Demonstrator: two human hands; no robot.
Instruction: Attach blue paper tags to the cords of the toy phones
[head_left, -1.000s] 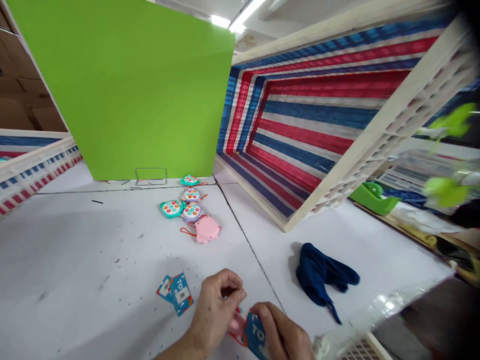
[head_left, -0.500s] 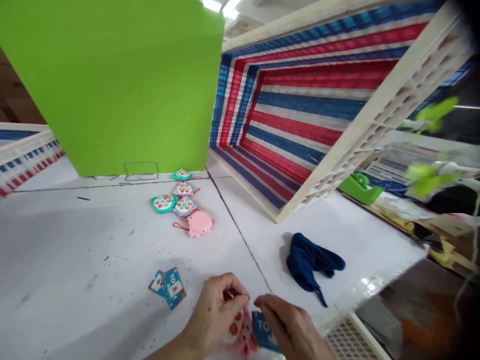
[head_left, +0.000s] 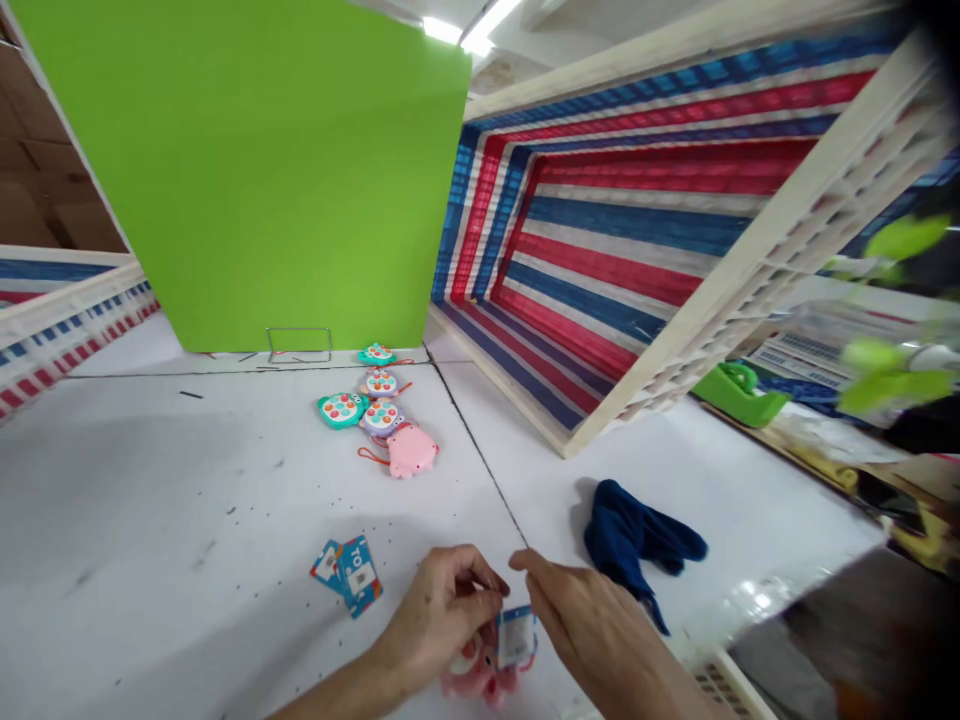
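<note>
Near the front of the table, my left hand (head_left: 450, 610) is closed in a pinch above a pink toy (head_left: 487, 680) with round buttons, which is partly hidden below the fingers; its cord is too small to make out. A card tag (head_left: 517, 637) with a pale label side showing lies against the toy. Just right of the tag is my right hand (head_left: 581, 610), fingers stretched out, with no object visible in it. To the left, two blue printed cards (head_left: 360, 577) overlap on the white table. Several button toys (head_left: 412, 450) in pink, purple and teal are grouped farther back.
A crumpled dark blue cloth (head_left: 637, 540) lies right of my hands. A large white crate (head_left: 592, 435) with striped lining leans open at the back right. A green board (head_left: 285, 200) stands behind. A green tape dispenser (head_left: 750, 400) sits at far right.
The card tag by the pink toy has turned from its blue printed face to its pale label side. My right hand has moved up slightly and its fingers are clear of the tag.
</note>
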